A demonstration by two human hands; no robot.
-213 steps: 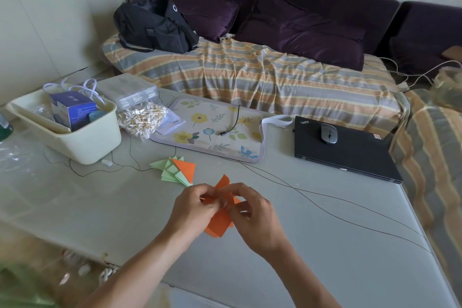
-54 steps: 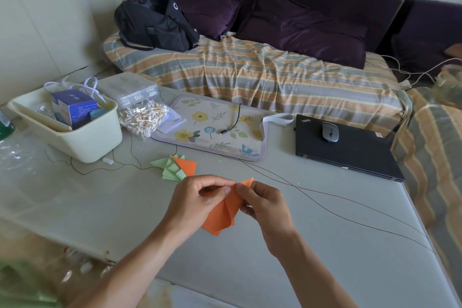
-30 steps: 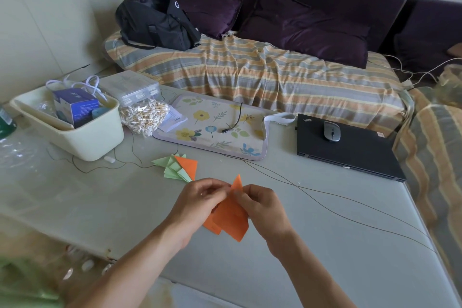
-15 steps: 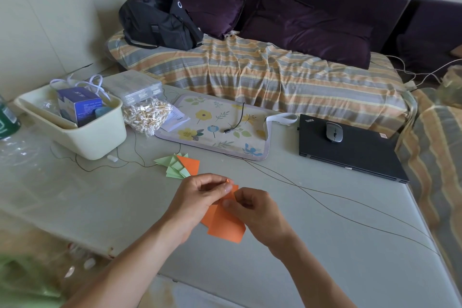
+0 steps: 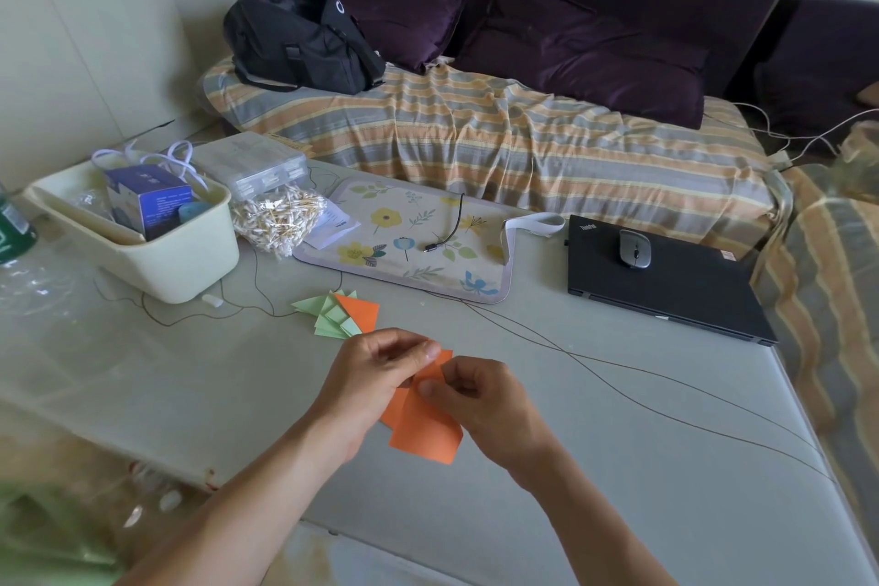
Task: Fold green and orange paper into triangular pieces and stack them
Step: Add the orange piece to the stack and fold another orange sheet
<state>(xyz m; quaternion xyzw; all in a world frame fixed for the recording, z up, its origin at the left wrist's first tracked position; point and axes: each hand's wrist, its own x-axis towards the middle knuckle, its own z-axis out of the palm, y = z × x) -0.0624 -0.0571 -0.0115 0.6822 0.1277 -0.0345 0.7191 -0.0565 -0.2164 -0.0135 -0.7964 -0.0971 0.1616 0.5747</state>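
Observation:
An orange paper (image 5: 424, 433), partly folded, hangs just above the pale table (image 5: 594, 466) in front of me. My left hand (image 5: 376, 376) pinches its upper edge between thumb and fingers. My right hand (image 5: 480, 400) pinches the same upper part from the right, thumb on top. The top of the paper is hidden behind my fingers. Behind my hands lies a small stack of folded pieces (image 5: 340, 314), several green ones with one orange piece on top.
A cream tub (image 5: 157, 262) holding a blue box stands at the left, a bag of cotton swabs (image 5: 276, 224) beside it. A floral mat (image 5: 418, 243) and a black laptop (image 5: 666, 286) with a mouse lie farther back. Thin cables (image 5: 618, 366) cross the table on the right.
The orange paper has been turned and lowered, its wide end now pointing down toward me. Both hands have kept their pinch on the top and shifted slightly.

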